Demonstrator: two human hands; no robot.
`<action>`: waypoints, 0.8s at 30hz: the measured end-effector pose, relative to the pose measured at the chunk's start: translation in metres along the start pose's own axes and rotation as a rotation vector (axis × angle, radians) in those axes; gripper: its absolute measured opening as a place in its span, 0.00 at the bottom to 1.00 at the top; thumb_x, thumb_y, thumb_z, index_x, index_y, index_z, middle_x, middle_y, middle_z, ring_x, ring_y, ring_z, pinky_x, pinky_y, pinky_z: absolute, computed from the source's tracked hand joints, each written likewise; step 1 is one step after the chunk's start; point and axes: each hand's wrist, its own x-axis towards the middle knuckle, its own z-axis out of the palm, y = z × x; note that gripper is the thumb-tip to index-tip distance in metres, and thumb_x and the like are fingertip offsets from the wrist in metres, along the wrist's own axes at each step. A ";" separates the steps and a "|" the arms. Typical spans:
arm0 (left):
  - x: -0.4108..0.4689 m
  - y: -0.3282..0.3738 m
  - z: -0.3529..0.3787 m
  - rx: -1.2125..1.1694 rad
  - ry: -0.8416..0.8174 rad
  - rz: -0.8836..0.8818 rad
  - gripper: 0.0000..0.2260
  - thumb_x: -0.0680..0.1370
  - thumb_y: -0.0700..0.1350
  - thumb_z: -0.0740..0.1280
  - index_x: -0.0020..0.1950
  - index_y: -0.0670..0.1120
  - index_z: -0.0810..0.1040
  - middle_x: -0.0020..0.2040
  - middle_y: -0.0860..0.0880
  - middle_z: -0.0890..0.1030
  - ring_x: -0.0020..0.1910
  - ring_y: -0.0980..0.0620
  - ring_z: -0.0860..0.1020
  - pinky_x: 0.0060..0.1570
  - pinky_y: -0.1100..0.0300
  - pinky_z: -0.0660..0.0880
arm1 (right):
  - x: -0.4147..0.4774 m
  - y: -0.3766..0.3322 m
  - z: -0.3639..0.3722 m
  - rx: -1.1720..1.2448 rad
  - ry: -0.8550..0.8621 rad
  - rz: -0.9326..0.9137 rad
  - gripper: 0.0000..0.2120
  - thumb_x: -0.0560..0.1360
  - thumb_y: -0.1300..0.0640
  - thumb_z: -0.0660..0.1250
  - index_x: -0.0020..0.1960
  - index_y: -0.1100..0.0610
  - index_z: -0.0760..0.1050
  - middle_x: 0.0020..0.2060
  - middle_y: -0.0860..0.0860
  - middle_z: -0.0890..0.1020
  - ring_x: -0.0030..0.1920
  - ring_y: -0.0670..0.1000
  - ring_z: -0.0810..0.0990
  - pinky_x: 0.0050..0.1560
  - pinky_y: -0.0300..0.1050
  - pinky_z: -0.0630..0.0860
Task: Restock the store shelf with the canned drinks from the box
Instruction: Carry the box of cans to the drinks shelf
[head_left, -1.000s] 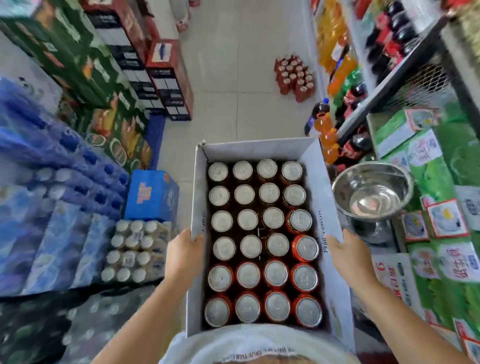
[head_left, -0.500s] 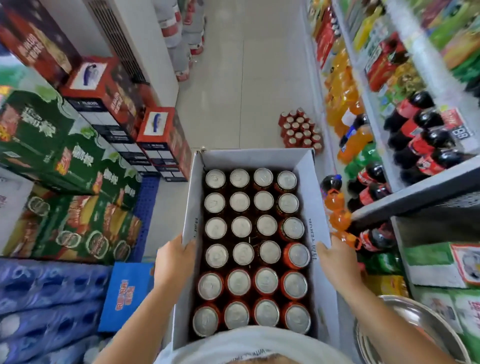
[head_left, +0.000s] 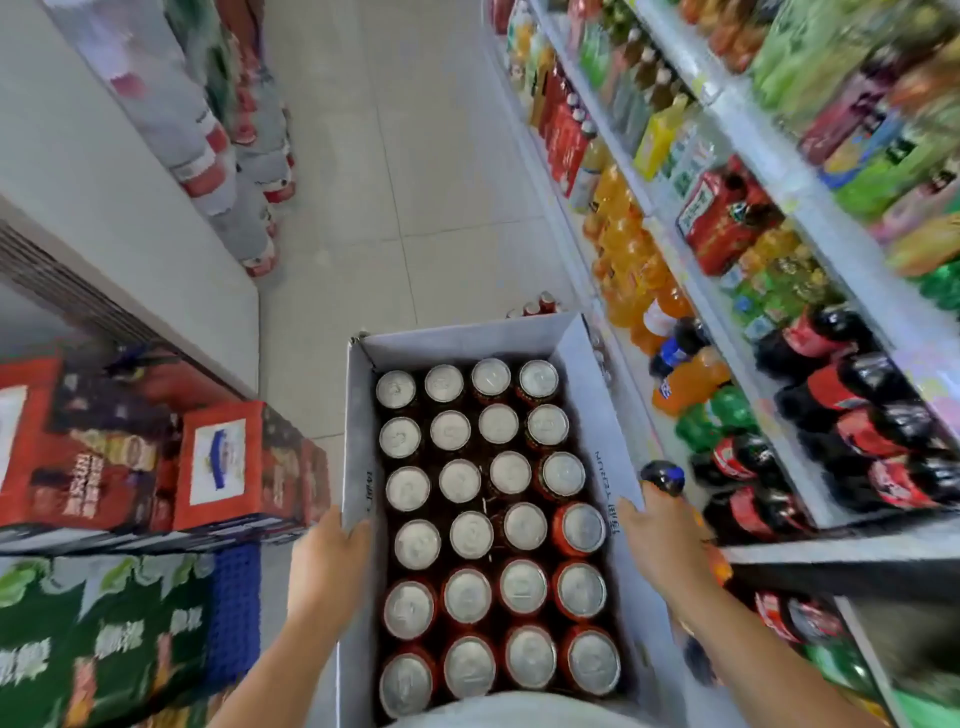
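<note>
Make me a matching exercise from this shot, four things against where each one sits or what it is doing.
Things:
1. silver-topped red cans
2. person's left hand
3. orange soda bottles
4. red cartons with white labels

Places:
A. gripping the white cardboard box on its left wall
B. standing in rows inside the box
C. stacked left of the box
D. on the shelving at right

Pairs: 1-B, 2-A, 3-D, 4-C
</note>
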 end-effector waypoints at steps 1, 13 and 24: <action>0.020 0.017 -0.001 0.009 0.002 -0.007 0.06 0.78 0.42 0.61 0.46 0.43 0.76 0.35 0.45 0.78 0.32 0.50 0.75 0.26 0.60 0.67 | 0.027 -0.013 0.003 0.001 -0.027 0.013 0.11 0.78 0.60 0.62 0.37 0.58 0.66 0.31 0.54 0.71 0.38 0.58 0.71 0.38 0.49 0.60; 0.233 0.216 -0.065 0.055 0.140 0.014 0.07 0.80 0.43 0.62 0.52 0.43 0.78 0.34 0.51 0.75 0.32 0.54 0.71 0.31 0.59 0.65 | 0.287 -0.202 -0.016 0.105 -0.116 -0.091 0.16 0.78 0.56 0.63 0.63 0.59 0.74 0.54 0.56 0.82 0.53 0.58 0.79 0.49 0.45 0.73; 0.500 0.366 -0.110 0.076 -0.041 0.189 0.06 0.80 0.46 0.62 0.54 0.46 0.75 0.40 0.49 0.79 0.39 0.48 0.77 0.39 0.56 0.70 | 0.472 -0.366 -0.002 0.165 0.035 0.105 0.15 0.77 0.59 0.64 0.62 0.60 0.75 0.52 0.58 0.82 0.51 0.60 0.79 0.46 0.45 0.70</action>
